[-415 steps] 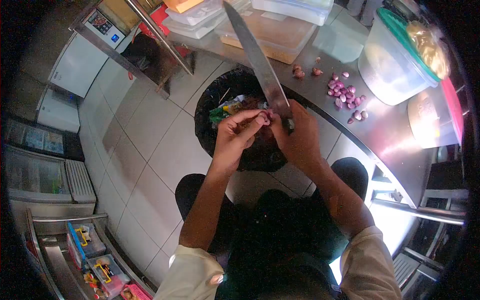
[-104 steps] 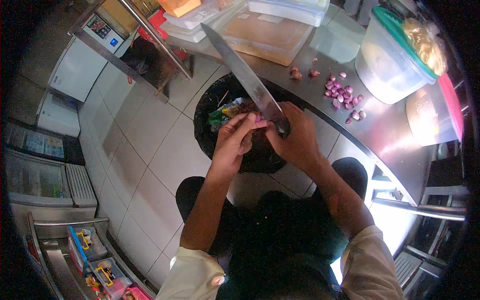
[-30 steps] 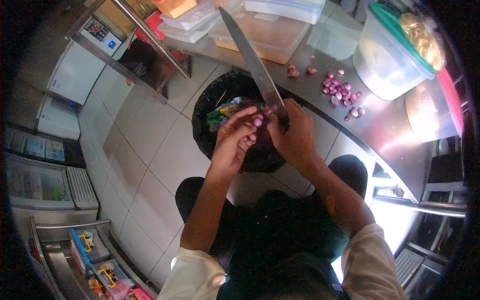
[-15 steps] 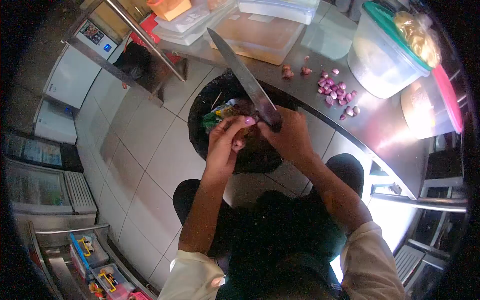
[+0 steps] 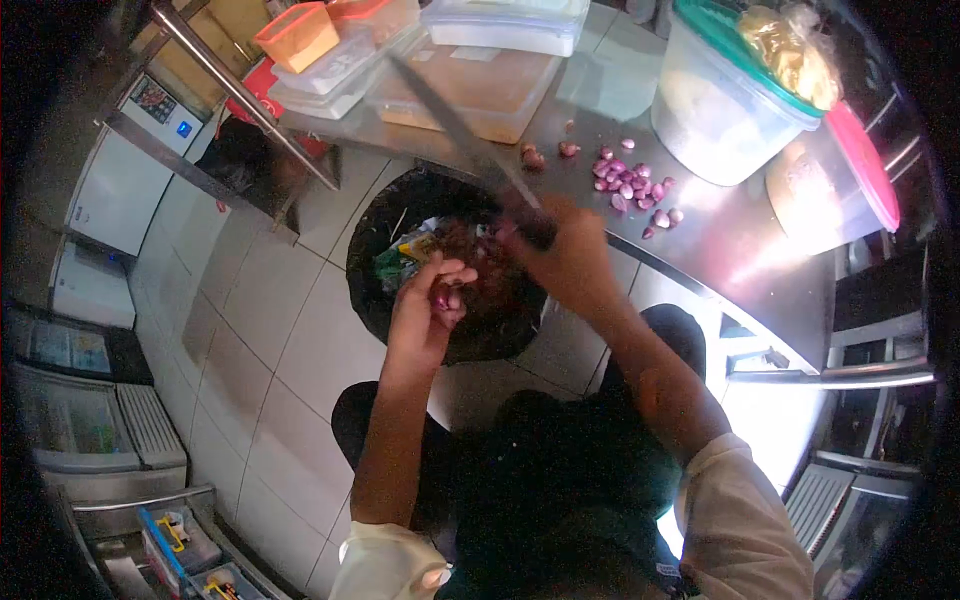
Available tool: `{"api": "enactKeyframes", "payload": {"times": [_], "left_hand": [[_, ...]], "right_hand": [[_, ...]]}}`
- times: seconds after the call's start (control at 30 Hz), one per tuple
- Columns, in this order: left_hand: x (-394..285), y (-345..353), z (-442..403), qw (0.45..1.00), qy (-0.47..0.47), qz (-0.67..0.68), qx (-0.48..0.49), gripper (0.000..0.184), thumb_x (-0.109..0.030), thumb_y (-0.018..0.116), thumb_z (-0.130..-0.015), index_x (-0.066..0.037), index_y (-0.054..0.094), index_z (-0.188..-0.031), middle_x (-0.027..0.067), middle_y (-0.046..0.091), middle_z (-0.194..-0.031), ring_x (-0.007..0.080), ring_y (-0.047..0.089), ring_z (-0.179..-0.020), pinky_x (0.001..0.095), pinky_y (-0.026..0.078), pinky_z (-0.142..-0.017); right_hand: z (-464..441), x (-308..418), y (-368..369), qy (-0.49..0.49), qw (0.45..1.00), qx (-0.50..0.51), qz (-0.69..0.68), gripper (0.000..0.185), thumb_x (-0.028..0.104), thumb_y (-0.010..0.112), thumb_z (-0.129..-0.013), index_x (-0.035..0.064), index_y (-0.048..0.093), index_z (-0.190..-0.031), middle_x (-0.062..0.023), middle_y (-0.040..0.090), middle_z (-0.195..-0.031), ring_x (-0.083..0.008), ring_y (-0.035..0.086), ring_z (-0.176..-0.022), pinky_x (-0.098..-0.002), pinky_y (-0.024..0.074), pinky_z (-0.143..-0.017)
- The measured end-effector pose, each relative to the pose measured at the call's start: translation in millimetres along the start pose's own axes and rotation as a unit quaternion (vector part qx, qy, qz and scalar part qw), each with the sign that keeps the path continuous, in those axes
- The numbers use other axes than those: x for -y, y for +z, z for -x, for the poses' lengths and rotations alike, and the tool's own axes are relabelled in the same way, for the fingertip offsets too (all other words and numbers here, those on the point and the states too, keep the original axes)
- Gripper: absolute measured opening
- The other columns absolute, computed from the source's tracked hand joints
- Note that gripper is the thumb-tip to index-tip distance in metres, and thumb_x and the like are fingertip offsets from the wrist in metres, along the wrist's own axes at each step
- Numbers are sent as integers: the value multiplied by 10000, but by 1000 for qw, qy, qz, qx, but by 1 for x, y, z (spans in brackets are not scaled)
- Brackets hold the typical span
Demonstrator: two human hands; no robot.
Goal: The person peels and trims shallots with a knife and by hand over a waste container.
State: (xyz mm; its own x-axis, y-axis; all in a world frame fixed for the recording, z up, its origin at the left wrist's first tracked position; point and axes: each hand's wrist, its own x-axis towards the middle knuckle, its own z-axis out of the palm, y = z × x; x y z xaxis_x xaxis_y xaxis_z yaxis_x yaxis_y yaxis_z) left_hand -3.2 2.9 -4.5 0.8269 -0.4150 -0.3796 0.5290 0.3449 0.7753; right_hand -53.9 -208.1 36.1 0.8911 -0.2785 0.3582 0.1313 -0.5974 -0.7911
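Note:
My left hand (image 5: 430, 308) is over the near left part of a black-lined bin (image 5: 365, 300), its fingers curled round a small purple shallot (image 5: 441, 301). My right hand (image 5: 568, 250) grips a large knife (image 5: 455, 125) by the handle, with the blade slanting up and left over the bin and the table's edge. The blade is slightly blurred. Peelings and wrappers (image 5: 410, 250) lie in the bin. On the metal table (image 5: 740, 240) rests a loose group of peeled shallots (image 5: 625, 182), and a few brownish unpeeled ones (image 5: 533, 158) lie left of it.
Flat plastic boxes (image 5: 480, 85) and an orange tub (image 5: 297, 38) stand at the table's far side. A green-lidded bucket (image 5: 700, 115) and a red-lidded tub (image 5: 810, 190) are at the right. A steel rack (image 5: 145, 500) with small boxes is at the lower left.
My hands have moved apart; the left has drawn down and left, with the shallot now inside its curled fingers. My right hand still holds the knife. The whole view has shifted.

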Motion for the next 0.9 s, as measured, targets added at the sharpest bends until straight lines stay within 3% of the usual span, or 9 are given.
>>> {"api": "enactKeyframes", "payload": {"times": [0.17, 0.23, 0.3, 0.47, 0.63, 0.7, 0.8, 0.83, 0.9], "left_hand": [[5, -4, -5, 995, -27, 88, -34, 186, -119, 656, -943, 24, 658, -1062, 129, 708, -1010, 167, 670, -858, 273, 588, -799], [9, -9, -6, 995, -13, 92, -22, 186, -84, 648, -921, 31, 655, -1067, 138, 701, -1038, 191, 673, -913, 308, 582, -884], [13, -12, -6, 996, -6, 93, -9, 195, -49, 640, -899, 39, 653, -1073, 147, 694, -1066, 216, 676, -967, 343, 576, -968], [15, -20, -9, 991, 22, 128, 44, 266, 60, 544, -868, 103, 618, -1120, 235, 619, -1248, 334, 627, -1189, 440, 486, -1125], [4, -5, 1, 994, 43, 88, 57, 274, 14, 606, -912, 83, 588, -1177, 223, 642, -1258, 315, 644, -1179, 436, 483, -1122], [1, -3, 5, 993, 46, 89, 64, 291, -12, 636, -928, 64, 580, -1203, 209, 656, -1252, 299, 654, -1169, 428, 491, -1107], [0, -1, 6, 996, 60, 29, 59, 342, -45, 690, -936, -2, 573, -1254, 168, 696, -1197, 251, 691, -1102, 379, 543, -1017], [1, -3, 4, 995, 64, 18, 72, 328, -31, 699, -929, -17, 592, -1238, 154, 706, -1183, 232, 701, -1073, 353, 559, -960], [1, -2, 3, 994, 68, 4, 85, 316, -17, 707, -921, -31, 610, -1222, 139, 715, -1169, 213, 712, -1044, 326, 576, -902]], "right_hand": [[-27, -35, -48, 0, 983, -147, 114, 179, 160, 728, -875, -3, 719, -949, -235, 726, -905, -410, 712, -802, -477, 554, -740], [-32, -47, -59, 40, 976, -178, 120, 165, 145, 721, -882, -1, 727, -959, -225, 732, -874, -409, 717, -769, -471, 559, -729], [-31, -52, -67, 109, 965, -177, 160, 255, 86, 784, -802, 14, 726, -1039, -195, 746, -858, -298, 747, -802, -381, 564, -747], [-34, -74, -66, 102, 953, -208, 193, 236, 137, 779, -822, 7, 732, -1013, -213, 739, -870, -362, 732, -815, -431, 560, -751], [-30, -57, -59, 54, 947, -261, 180, 216, 181, 763, -854, 8, 735, -981, -238, 724, -888, -407, 717, -837, -465, 551, -749], [-27, -48, -52, 24, 967, -225, 112, 330, 119, 756, -853, -20, 677, -1141, -211, 732, -940, -346, 722, -846, -398, 554, -778], [-15, -34, -26, 36, 988, -150, 30, 304, 127, 735, -886, -21, 671, -1143, -207, 727, -943, -322, 725, -869, -391, 549, -781], [-12, -26, -16, -84, 968, -191, 143, 283, 128, 721, -903, -26, 672, -1135, -197, 731, -913, -296, 722, -826, -393, 546, -757], [-5, -8, -2, -52, 987, -136, 70, 288, 131, 724, -900, -26, 674, -1135, -185, 726, -900, -301, 707, -797, -397, 541, -745]]}}
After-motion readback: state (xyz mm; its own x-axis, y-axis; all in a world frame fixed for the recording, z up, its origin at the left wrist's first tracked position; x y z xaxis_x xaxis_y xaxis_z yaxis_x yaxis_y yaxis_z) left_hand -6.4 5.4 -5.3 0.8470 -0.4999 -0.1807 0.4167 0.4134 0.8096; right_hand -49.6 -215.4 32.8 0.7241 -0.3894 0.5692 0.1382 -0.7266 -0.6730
